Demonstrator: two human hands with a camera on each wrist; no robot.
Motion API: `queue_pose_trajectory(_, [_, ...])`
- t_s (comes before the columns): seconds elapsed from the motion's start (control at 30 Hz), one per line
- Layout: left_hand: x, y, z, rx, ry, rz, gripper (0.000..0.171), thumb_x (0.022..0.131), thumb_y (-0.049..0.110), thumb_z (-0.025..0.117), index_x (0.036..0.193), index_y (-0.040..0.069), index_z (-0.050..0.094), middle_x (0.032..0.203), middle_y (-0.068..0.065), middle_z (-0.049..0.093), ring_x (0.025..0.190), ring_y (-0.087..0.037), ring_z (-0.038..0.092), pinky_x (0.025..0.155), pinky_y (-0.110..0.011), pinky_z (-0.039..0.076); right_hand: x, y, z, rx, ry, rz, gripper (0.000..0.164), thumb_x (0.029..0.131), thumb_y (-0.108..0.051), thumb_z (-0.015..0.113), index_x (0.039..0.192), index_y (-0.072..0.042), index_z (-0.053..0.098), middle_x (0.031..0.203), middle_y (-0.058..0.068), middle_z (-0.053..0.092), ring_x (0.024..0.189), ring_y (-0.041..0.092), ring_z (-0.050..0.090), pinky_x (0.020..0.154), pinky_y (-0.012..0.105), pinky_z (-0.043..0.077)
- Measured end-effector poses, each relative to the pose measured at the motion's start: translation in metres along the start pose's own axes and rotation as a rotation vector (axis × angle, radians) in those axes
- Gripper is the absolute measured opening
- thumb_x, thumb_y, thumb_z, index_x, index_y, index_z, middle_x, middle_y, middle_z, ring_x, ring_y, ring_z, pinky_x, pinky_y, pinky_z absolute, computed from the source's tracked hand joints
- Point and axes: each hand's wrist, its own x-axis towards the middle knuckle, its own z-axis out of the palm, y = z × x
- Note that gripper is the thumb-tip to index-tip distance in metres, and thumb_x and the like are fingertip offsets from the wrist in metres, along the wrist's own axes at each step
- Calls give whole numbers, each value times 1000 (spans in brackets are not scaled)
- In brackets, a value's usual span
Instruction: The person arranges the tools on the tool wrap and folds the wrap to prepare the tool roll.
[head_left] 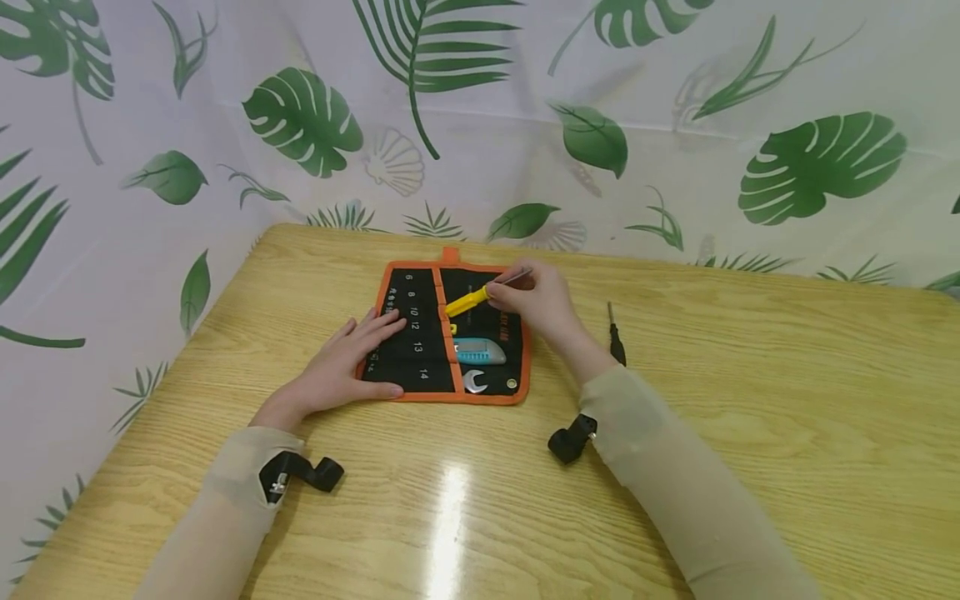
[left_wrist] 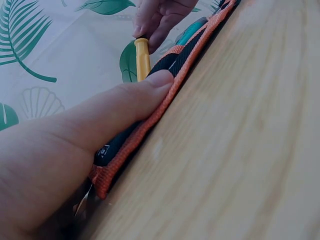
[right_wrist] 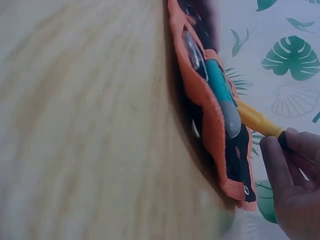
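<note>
A black tool pouch with orange trim (head_left: 390,358) lies spread on the table, sizes printed on its left part. My left hand (head_left: 333,367) rests on that part with fingers spread, and its thumb (left_wrist: 159,79) presses near the orange edge. My right hand (head_left: 543,304) pinches a yellow-handled screwdriver (head_left: 467,302) near the black collar, shaft pointing up and right. The handle's end is at the orange pocket band in the pouch's middle. Below it a teal utility knife (head_left: 480,351) and an open-end wrench (head_left: 474,382) stick out of the pockets.
A black-handled screwdriver (head_left: 616,337) lies on the wooden table (head_left: 750,400), right of the pouch and partly behind the right forearm. A leaf-patterned cloth (head_left: 480,125) hangs behind the table. Each wrist carries a small black camera.
</note>
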Motion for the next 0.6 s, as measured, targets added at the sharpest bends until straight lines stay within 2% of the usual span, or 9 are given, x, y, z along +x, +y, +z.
queue_pose_trajectory(0.13, [0, 0, 0, 0, -1, 0, 93, 79, 49, 74, 152, 15, 28, 158, -6, 19, 145, -29, 5, 115, -48, 1, 2, 3, -3, 52, 11, 69, 17, 85, 0, 70, 98, 7, 61, 100, 21, 65, 82, 20, 70, 76, 31, 56])
queue_pose_trajectory(0.27, [0, 1, 0, -2, -1, 0, 93, 79, 48, 75, 152, 15, 29, 158, -5, 19, 145, -29, 5, 115, -48, 1, 3, 4, -8, -30, 6, 122, 17, 84, -2, 72, 97, 7, 64, 97, 19, 68, 77, 16, 70, 74, 29, 56])
queue_pose_trajectory(0.37, [0, 2, -1, -5, -1, -1, 93, 79, 48, 75, 152, 15, 29, 158, -5, 19, 145, -28, 5, 115, -48, 1, 3, 4, -12, -224, -18, 101, 19, 84, -9, 74, 98, 3, 69, 97, 15, 69, 80, 16, 68, 76, 28, 56])
queue_pose_trajectory(0.5, [0, 1, 0, -6, -3, -3, 93, 79, 48, 75, 152, 15, 28, 158, -5, 19, 145, -28, 4, 115, -48, 1, 2, 2, -15, -556, -59, -5, 19, 85, -18, 75, 98, -4, 74, 98, 10, 69, 87, 22, 60, 80, 31, 52])
queue_pose_trajectory(0.6, [0, 1, 0, -7, -5, -6, 93, 79, 48, 75, 152, 15, 28, 158, -5, 19, 145, -28, 4, 115, -48, 1, 3, 1, -15, -709, -99, -71, 17, 85, -18, 74, 96, -6, 75, 98, 8, 69, 90, 23, 57, 83, 35, 49])
